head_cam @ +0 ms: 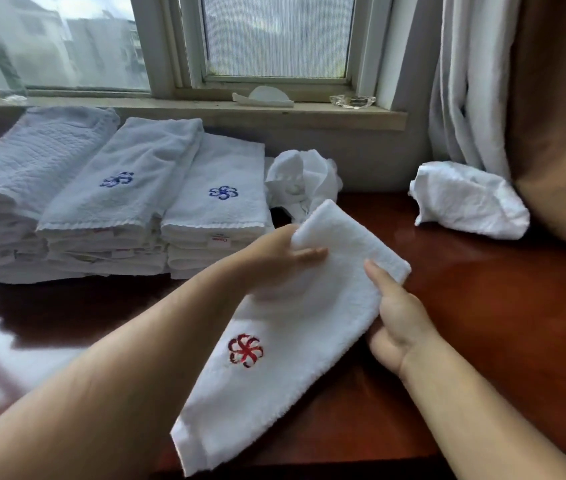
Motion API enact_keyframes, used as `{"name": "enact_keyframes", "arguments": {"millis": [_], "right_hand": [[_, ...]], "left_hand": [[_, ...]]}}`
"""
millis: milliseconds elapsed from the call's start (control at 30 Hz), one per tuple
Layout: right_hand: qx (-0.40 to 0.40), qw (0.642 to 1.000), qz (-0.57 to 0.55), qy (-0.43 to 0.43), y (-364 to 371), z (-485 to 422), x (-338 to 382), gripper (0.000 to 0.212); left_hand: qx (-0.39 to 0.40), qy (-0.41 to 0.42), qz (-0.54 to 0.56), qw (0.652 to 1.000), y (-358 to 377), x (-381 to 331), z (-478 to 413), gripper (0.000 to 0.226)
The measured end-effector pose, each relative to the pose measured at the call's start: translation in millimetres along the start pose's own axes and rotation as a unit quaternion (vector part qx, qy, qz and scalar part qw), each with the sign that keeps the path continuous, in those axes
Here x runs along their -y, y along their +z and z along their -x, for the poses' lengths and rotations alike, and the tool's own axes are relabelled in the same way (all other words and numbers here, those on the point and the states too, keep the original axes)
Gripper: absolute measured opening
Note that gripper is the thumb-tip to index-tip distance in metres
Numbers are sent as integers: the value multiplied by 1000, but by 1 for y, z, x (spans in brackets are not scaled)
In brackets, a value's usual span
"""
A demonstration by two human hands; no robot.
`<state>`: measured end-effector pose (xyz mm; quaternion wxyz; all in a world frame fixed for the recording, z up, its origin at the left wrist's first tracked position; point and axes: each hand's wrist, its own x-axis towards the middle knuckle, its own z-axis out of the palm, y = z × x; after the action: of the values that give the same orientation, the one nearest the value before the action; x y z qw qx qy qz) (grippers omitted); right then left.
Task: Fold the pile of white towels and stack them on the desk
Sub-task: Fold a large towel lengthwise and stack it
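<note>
Pinching grips, both: left hand [274, 259] on far folded end, right hand [400, 327] on side edge of white terry towel with red flower emblem [295, 327], over glossy red-brown desk [489, 306] centre.

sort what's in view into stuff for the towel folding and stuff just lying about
For the job: red-emblem towel, held in left hand and right hand; folded stacks; middle crumpled towel; right crumpled towel; desk.
Lying about: glass dish, white paper on the sill, curtain.
</note>
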<state>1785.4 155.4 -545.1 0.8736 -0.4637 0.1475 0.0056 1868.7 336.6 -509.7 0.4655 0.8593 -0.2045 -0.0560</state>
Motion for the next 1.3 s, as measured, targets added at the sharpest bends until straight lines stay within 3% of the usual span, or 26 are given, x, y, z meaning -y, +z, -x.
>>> {"name": "enact_keyframes", "arguments": {"millis": [67, 167, 300, 400, 467, 567, 667, 900, 1000, 1300], "right_hand": [[10, 1000, 27, -13, 18, -5, 1, 41], [43, 996, 37, -65, 50, -12, 18, 39], [178, 977, 5, -116, 93, -19, 40, 46], [296, 951, -20, -89, 110, -19, 38, 72], [328, 943, 40, -42, 115, -17, 24, 69], [332, 929, 163, -12, 124, -21, 6, 55], [333, 930, 152, -23, 144, -28, 11, 38], [422, 906, -11, 29, 182, -56, 42, 51], [441, 894, 30, 76, 179, -71, 24, 48], [392, 915, 60, 82, 181, -110, 21, 46]], "left_hand": [[-47, 24, -14, 999, -15, -7, 12, 26], [-94, 39, 78, 992, -44, -18, 31, 31], [-110, 49, 193, 974, -85, -32, 45, 33], [-178, 68, 227, 955, -109, -40, 49, 40], [-220, 81, 241, 942, -121, -41, 48, 37], [-252, 97, 273, 923, -141, -42, 42, 31], [-258, 87, 283, 920, -163, -42, 30, 31], [-279, 18, 339, 898, -217, -31, -37, 20], [-309, -5, 359, 881, -238, -26, -76, 20], [-253, -170, 277, 911, -232, 27, -156, 36]]}}
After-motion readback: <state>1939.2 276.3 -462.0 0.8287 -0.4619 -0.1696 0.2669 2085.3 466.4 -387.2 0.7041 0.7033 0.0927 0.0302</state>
